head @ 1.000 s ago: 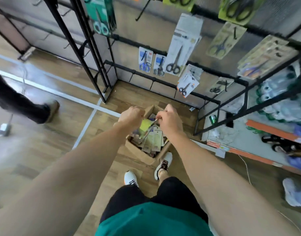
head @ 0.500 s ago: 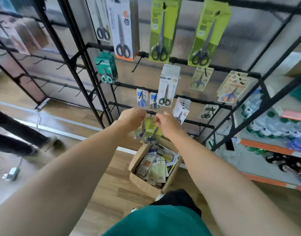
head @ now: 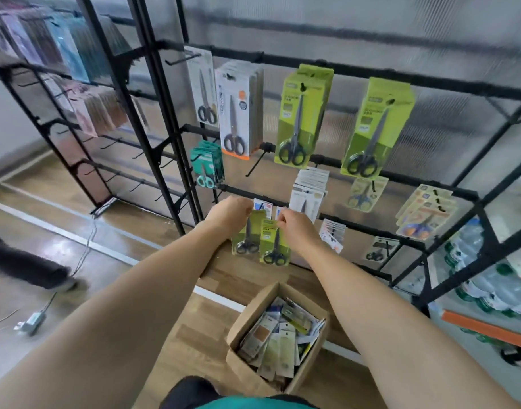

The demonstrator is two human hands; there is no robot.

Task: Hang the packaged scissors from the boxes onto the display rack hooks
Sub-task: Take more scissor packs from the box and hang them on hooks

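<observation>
From the head view, my left hand [head: 231,212] pinched the top of one green scissors pack [head: 247,233] and my right hand [head: 293,222] pinched another [head: 275,243], both raised before the display rack [head: 336,168]. Below stood the cardboard box [head: 278,339], seemingly full of more packs.

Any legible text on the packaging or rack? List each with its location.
"SCISSORS": printed vertically on the white-and-orange scissors pack hanging on the upper rail.
Everything else is too small or blurred to read: the large green packs, the two small green packs in the hands, and the packs in the cardboard box.
</observation>
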